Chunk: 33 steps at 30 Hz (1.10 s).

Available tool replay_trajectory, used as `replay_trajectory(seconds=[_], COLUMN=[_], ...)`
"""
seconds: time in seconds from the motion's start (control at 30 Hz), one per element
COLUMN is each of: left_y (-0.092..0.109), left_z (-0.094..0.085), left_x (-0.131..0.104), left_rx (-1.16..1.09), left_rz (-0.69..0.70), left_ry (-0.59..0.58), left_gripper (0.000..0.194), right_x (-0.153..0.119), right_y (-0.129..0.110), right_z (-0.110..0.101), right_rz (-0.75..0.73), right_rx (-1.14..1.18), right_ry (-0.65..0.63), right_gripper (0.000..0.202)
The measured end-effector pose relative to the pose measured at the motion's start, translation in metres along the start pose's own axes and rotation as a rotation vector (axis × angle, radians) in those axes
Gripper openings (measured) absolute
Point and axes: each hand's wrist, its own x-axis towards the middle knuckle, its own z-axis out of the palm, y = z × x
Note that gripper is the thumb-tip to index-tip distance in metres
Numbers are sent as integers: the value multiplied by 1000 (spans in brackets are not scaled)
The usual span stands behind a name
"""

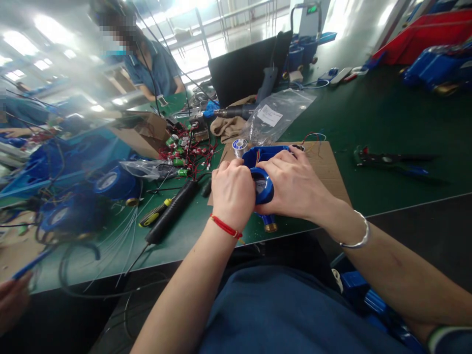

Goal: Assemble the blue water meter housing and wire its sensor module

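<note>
A blue water meter (264, 186) with a round dial and a brass threaded end lies over a cardboard sheet (328, 169) at the table's front edge. My left hand (233, 186) is closed at the meter's left side, its fingertips hidden from me. From the right, my right hand (295, 184) wraps the meter's body, thumb low and fingers over the top. Thin coloured wires show inside the open blue housing (271, 151) behind the dial. A solder spool (239, 146) stands just beyond my left hand.
Left are a soldering iron (173, 211), a yellow-black screwdriver (155, 214), red-wired green batteries (180, 157) and more blue meters (116, 184). A plastic bag (280, 115) lies behind; pliers (394, 158) lie right. Co-workers sit across and at left, one hand (14, 295) nearby.
</note>
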Motion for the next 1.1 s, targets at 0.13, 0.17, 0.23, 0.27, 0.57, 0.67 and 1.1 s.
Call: replay_trajectory(seconds=[0.13, 0.17, 0.23, 0.27, 0.57, 0.67, 1.1], left_y=[4, 4, 5, 5, 11, -3, -53], left_z=[2, 3, 6, 7, 16, 16, 73], left_x=[-2, -2, -3, -3, -11, -14, -36], left_rx=[-15, -22, -37, -46, -180, -355, -1312], left_rz=[-39, -48, -62, -68, -125, -103, -240], left_ry=[20, 27, 40, 48, 157, 150, -120], left_gripper=[22, 21, 21, 21, 8, 16, 33], right_x=[-3, -4, -5, -6, -19, -23, -29], right_y=[-1, -1, -1, -2, -2, 0, 9], right_z=[1, 1, 2, 3, 12, 14, 22], right_rz=[17, 19, 21, 20, 6, 27, 72], right_rx=[-1, 0, 3, 4, -3, 13, 172], right_ry=[7, 8, 12, 13, 63, 64, 96], right_gripper=[66, 66, 68, 68, 73, 80, 84])
